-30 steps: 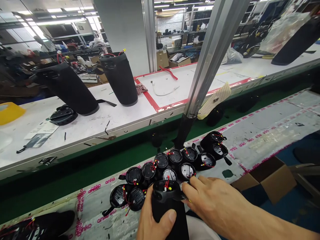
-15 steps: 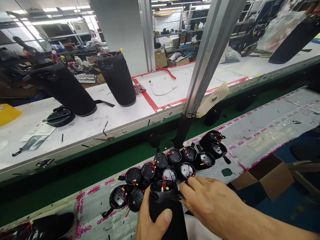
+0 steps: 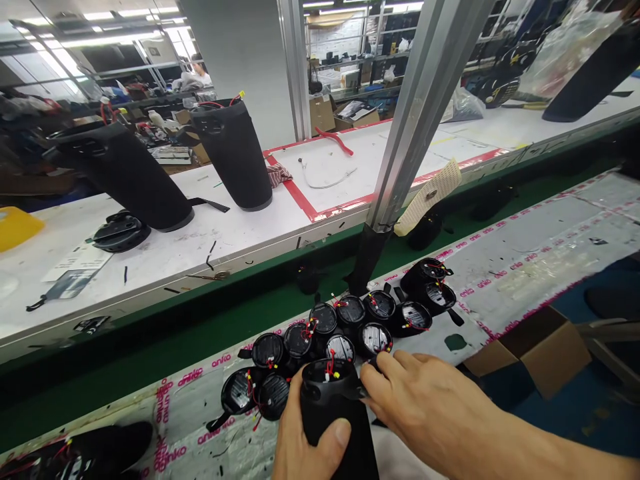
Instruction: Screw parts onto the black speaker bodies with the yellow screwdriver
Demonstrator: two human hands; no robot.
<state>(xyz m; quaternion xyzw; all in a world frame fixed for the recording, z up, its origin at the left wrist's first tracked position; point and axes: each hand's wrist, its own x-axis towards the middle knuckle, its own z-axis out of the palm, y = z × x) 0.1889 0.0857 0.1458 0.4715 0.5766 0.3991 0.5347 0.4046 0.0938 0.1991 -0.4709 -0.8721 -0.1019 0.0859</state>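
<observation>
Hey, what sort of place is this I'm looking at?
Probably a factory workshop for assembling electronics, I'd judge: matching black cylinders stand clustered together, red wires show in the open top of the one the left hand holds, and a long white workbench runs behind.

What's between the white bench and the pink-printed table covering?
In the head view, a green strip with dark shapes along it; a metal post crosses in front.

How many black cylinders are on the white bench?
3: a leftmost cylinder, a second cylinder beside it, and a far-right cylinder cut by the frame. Others may be hidden.
</observation>
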